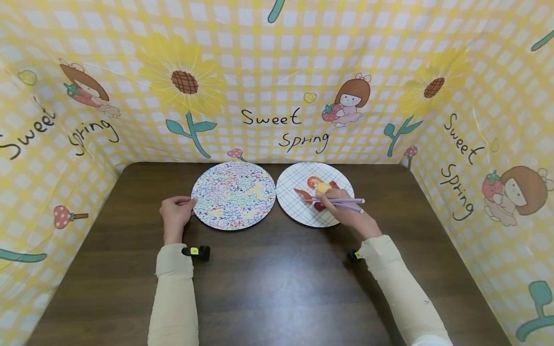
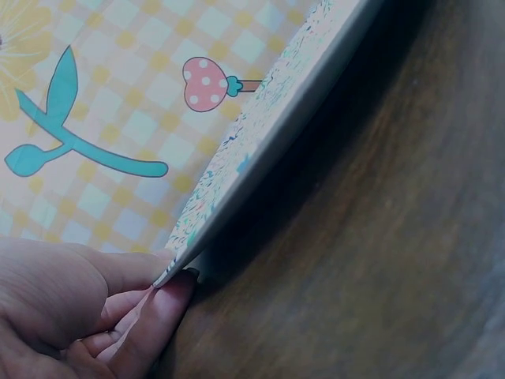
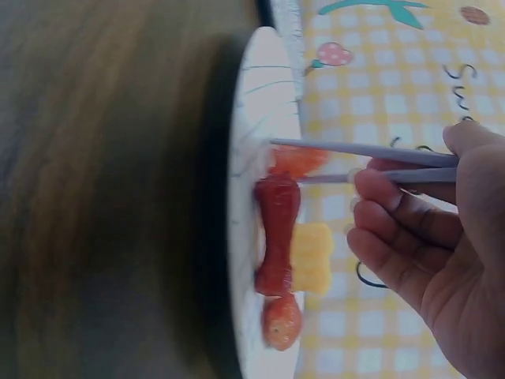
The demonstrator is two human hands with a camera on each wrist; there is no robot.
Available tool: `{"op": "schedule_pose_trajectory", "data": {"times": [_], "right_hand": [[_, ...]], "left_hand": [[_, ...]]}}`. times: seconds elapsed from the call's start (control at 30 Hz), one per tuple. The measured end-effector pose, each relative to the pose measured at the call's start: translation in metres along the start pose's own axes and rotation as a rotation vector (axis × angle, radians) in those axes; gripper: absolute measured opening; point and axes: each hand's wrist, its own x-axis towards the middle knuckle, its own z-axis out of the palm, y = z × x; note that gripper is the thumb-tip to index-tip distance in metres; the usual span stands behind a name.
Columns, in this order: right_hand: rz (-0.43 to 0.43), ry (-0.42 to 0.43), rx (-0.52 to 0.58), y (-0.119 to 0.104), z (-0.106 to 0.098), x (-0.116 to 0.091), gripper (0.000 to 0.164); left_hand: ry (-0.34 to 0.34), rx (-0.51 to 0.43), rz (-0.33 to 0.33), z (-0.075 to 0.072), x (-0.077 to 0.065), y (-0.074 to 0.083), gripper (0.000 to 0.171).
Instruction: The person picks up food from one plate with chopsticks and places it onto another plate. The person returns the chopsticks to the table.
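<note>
My left hand [image 1: 175,215] pinches the left rim of a round plate [image 1: 233,197] with a multicoloured squiggle pattern; in the left wrist view, thumb and fingers clasp its edge. Beside it is a white plate [image 1: 289,202] with a grid pattern, bearing several food-like pieces. Over that plate my right hand [image 1: 352,216] holds a pair of pale purple chopsticks [image 1: 356,201]. Their tips are at an orange-red piece [image 3: 300,161]; whether they grip it I cannot tell. Nearby lie a dark red sausage-like piece [image 3: 278,233], a wavy yellow piece [image 3: 313,259] and a small round red piece [image 3: 282,324].
Both plates stand near the back of a dark wooden table [image 1: 268,288], side by side and nearly touching. Yellow checked cloth [image 1: 268,62] with printed flowers and figures walls the table at the back and both sides. Each wrist bears a small black camera [image 1: 201,253].
</note>
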Motion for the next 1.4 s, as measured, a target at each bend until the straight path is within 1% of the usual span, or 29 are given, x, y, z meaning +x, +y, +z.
{"op": "schedule_pose_trajectory", "data": {"times": [0.03, 0.13, 0.23, 0.33, 0.43, 0.53, 0.67, 0.8, 0.83, 0.93, 1.03, 1.07, 1.1, 1.2, 1.3, 1.4], "right_hand": [[0.027, 0.003, 0.042, 0.0, 0.002, 0.001, 0.032], [0.017, 0.013, 0.042, 0.002, 0.007, 0.003, 0.036], [-0.039, 0.05, -0.003, 0.002, 0.01, 0.004, 0.041], [-0.065, 0.07, -0.042, 0.0, 0.01, 0.002, 0.044], [-0.058, 0.059, -0.069, 0.0, 0.01, 0.0, 0.043], [-0.043, 0.054, -0.069, 0.003, 0.011, 0.001, 0.039], [-0.019, 0.032, -0.041, 0.002, 0.01, 0.005, 0.036], [-0.015, -0.018, 0.012, -0.007, 0.007, 0.008, 0.033], [-0.017, -0.035, 0.066, -0.01, 0.006, 0.008, 0.029], [-0.121, -0.003, 0.004, -0.011, 0.009, 0.008, 0.026], [-0.245, 0.086, -0.116, -0.007, 0.015, 0.009, 0.023], [-0.281, 0.131, -0.191, -0.004, 0.018, 0.01, 0.023], [-0.303, 0.148, -0.204, -0.003, 0.019, 0.01, 0.024], [-0.343, 0.175, -0.239, 0.002, 0.024, 0.012, 0.021], [-0.354, 0.16, -0.25, 0.004, 0.025, 0.013, 0.023], [-0.346, 0.138, -0.253, 0.004, 0.025, 0.013, 0.021]], "left_hand": [[-0.003, 0.0, 0.0, 0.0, 0.0, 0.0, 0.04], [-0.006, 0.004, 0.002, 0.0, -0.001, -0.001, 0.04], [-0.009, 0.003, 0.006, 0.001, -0.001, -0.001, 0.04], [-0.011, -0.001, 0.014, 0.002, -0.001, 0.0, 0.039], [-0.009, 0.002, 0.017, 0.003, -0.001, 0.0, 0.039], [-0.004, 0.001, 0.015, 0.003, 0.0, -0.001, 0.038], [-0.007, -0.001, 0.017, 0.004, 0.0, -0.002, 0.038], [-0.007, 0.004, 0.012, 0.003, 0.0, -0.002, 0.039], [-0.007, 0.004, 0.01, 0.003, 0.0, -0.002, 0.038], [-0.004, 0.001, 0.01, 0.003, -0.001, -0.002, 0.038], [-0.001, 0.001, 0.008, 0.003, -0.001, -0.001, 0.037], [-0.001, 0.002, 0.008, 0.003, -0.001, -0.001, 0.037], [-0.001, 0.002, 0.008, 0.003, -0.001, -0.001, 0.037], [0.0, 0.001, 0.014, 0.003, -0.001, -0.002, 0.037], [0.006, 0.001, 0.024, 0.002, 0.0, -0.002, 0.036], [0.013, 0.003, 0.026, 0.001, 0.0, -0.002, 0.035]]}}
